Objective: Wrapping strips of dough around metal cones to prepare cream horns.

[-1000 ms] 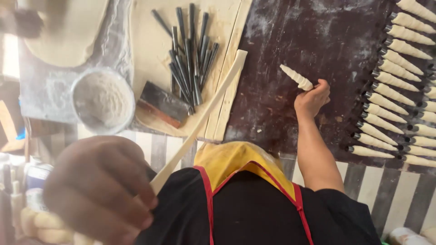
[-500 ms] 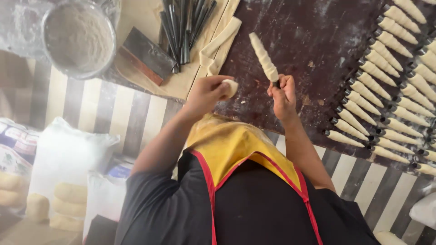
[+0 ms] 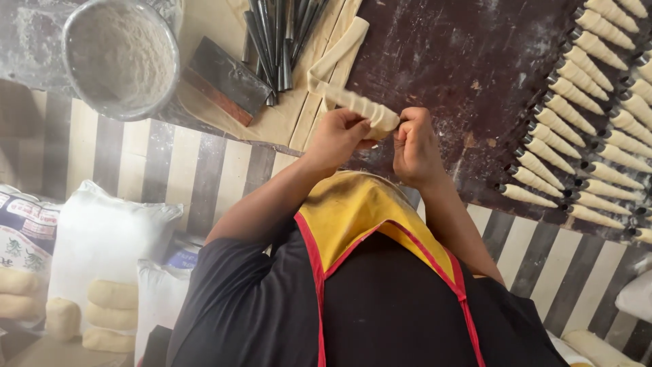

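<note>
Both hands, left hand (image 3: 343,136) and right hand (image 3: 414,146), grip a dough-wrapped cone (image 3: 360,107), hiding its end.

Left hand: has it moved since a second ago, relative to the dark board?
Yes. The left hand has come up from near the apron to the dark board edge, now gripping the dough-wrapped cone opposite the right hand.

Light soft and even over my work, fairly bright, no hard shadows. Dark counter (image 3: 468,61) shows a dull sheen, no real glare. My left hand (image 3: 343,136) and right hand (image 3: 414,146) read sharp enough. Flour bowl (image 3: 121,58) slightly soft. Sacks (image 3: 102,238) at lower left blurred and dimmer. Edges stretched by wide lens.
</note>
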